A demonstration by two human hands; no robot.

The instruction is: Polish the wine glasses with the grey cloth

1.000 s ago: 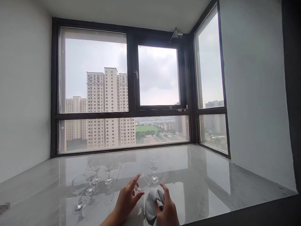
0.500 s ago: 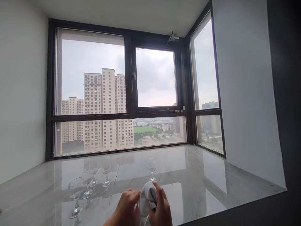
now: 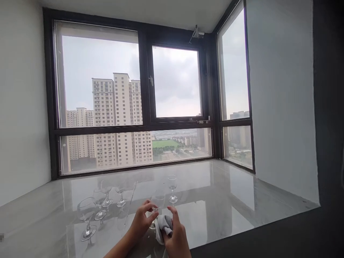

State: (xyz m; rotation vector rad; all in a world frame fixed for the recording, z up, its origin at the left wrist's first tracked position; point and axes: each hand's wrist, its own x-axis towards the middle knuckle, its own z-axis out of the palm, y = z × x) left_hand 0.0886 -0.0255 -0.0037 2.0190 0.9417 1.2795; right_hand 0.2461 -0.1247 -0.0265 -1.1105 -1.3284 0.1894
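Note:
My left hand (image 3: 143, 218) pinches a clear stemmed glass (image 3: 158, 197) just under its bowl, the glass upright with its rim towards the window. In my right hand (image 3: 176, 234) is a bunched pale grey cloth (image 3: 164, 225), pressed close to the lower part of that glass. Its index finger points up, away from the cloth. The glass's foot is partly covered by the cloth and my fingers. A little beyond my hands, another stemmed glass (image 3: 172, 187) stands upright on the glossy grey sill (image 3: 228, 211).
Several stemmed glasses stand grouped on the left of the sill, the nearest being a larger glass (image 3: 87, 215). Dark-framed windows (image 3: 142, 127) close off the back, and a white wall (image 3: 282, 107) rises at right. The sill's front edge (image 3: 255, 227) slants across the lower right.
The cloth has come down off the glass to its lower part, baring the bowl. My left hand has shifted left and pinches beneath the bowl. The view has tilted slightly.

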